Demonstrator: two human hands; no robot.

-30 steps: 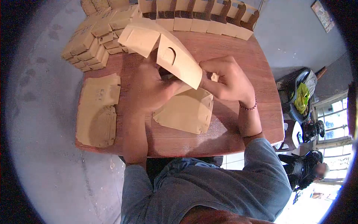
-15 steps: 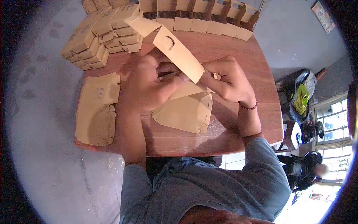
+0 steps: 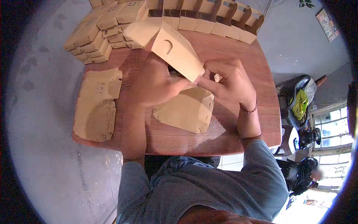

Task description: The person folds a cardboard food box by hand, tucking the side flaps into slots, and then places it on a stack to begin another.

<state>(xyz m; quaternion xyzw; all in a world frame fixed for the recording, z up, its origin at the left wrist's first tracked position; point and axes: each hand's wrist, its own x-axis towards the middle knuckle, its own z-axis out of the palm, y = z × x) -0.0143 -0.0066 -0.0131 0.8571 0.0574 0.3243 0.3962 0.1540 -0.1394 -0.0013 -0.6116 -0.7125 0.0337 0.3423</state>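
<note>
near boxes (image 3: 85, 39) and flat cardboard (image 3: 93, 87), left fingers (image 3: 181, 84) and right fingers (image 3: 209, 84) pinch a carton (image 3: 175, 54).

Wooden table (image 3: 229, 48), reddish-brown, rounded corners. Far left corner: stacked closed boxes (image 3: 97, 33), print on tops. Far edge: row of upright boxes (image 3: 205, 27), side by side. Left edge: flat cardboard sheets (image 3: 95, 100), faint print showing. Middle, toward near edge: flat cardboard piece (image 3: 185, 112), notched corners, well apart from sheets.

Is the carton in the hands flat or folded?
Partly folded: the carton has panels meeting at angles, and one flap sticks out.
</note>
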